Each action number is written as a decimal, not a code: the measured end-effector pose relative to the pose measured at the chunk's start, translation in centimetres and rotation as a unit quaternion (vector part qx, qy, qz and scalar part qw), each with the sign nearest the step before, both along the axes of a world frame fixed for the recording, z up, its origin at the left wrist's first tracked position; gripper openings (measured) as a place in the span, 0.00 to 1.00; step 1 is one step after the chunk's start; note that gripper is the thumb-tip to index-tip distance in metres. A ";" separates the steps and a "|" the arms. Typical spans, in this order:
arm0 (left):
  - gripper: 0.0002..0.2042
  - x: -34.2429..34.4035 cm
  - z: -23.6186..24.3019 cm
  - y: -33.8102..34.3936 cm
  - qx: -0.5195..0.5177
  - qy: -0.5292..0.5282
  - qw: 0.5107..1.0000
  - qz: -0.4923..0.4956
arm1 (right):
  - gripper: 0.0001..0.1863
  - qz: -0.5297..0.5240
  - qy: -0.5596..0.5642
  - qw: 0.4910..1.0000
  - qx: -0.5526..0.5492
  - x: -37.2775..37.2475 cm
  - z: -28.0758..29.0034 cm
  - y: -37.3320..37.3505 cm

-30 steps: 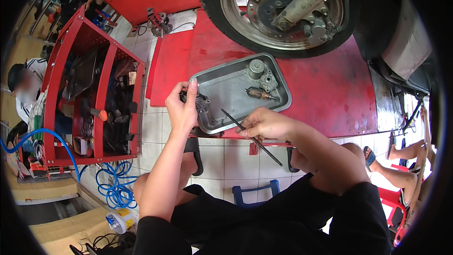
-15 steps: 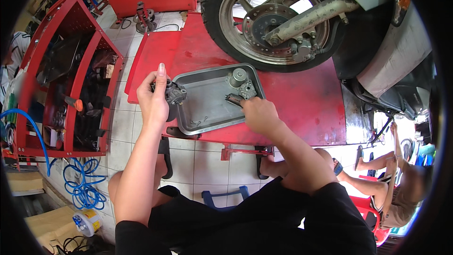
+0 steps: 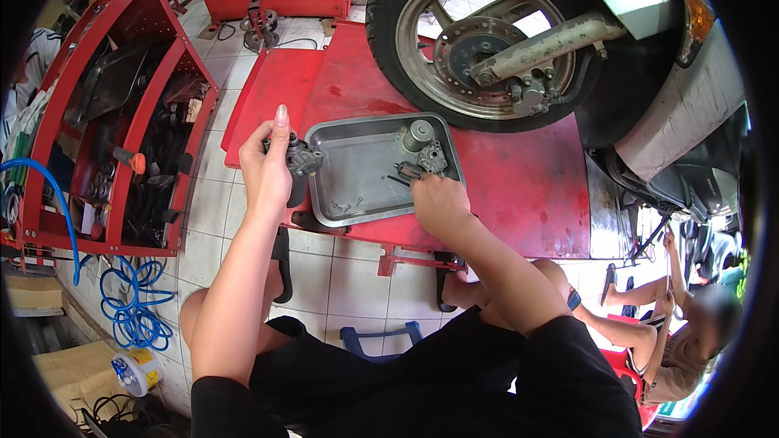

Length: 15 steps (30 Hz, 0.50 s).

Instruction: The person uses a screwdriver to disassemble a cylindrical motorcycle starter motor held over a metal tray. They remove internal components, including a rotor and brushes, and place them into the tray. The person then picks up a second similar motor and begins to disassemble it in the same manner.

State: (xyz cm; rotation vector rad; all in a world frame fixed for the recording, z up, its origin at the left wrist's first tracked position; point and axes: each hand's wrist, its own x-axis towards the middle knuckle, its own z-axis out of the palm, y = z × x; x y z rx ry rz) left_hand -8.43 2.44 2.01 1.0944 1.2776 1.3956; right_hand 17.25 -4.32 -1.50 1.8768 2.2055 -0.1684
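My left hand [image 3: 266, 170] is wrapped round a dark grey cast-metal part [image 3: 304, 159] with a black cylindrical body below it, thumb pointing up. It is held at the left rim of a grey metal tray [image 3: 324, 212]. Over the tray's right side, my right hand [image 3: 442, 204] is closed, its fingertips on a small dark metal piece [image 3: 408, 171]. Its palm side is hidden. Beyond it in the tray stand a silver metal cylinder [image 3: 419, 133] and a cast-metal housing [image 3: 432, 157]. A few small screws [image 3: 349, 205] lie near the tray's front left.
The tray rests on a red lift platform [image 3: 519, 186]. A motorcycle wheel [image 3: 479, 40] stands behind it at right. A red tool cart [image 3: 122, 113] is at left, above a coiled blue hose [image 3: 138, 308]. A person [image 3: 690, 341] sits at lower right.
The view has shifted slightly, so the tray and wheel appear farther right. My right hand has moved slightly toward me and left relative to the tray. The left hand keeps its hold.
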 end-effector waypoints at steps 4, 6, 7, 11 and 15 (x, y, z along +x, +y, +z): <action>0.26 -0.2 -0.2 0.2 -0.012 0.006 1.000 0.000 | 0.07 0.001 -0.003 1.000 -0.011 -0.2 0.2 0.2; 0.25 -0.6 -0.2 0.4 -0.023 0.025 0.999 -0.019 | 0.07 0.008 -0.002 1.000 -0.005 -0.3 0.0 0.0; 0.25 -0.3 -0.1 0.3 -0.018 0.017 1.000 -0.009 | 0.07 0.008 -0.001 1.000 -0.009 -0.3 0.2 0.0; 0.26 0.5 0.0 0.3 -0.006 0.012 1.000 0.015 | 0.07 0.015 0.008 1.000 -0.014 -0.9 0.9 -0.4; 0.26 0.5 -0.2 0.4 -0.016 0.010 1.000 0.004 | 0.11 0.035 0.041 0.998 -0.024 -1.1 0.5 -0.9</action>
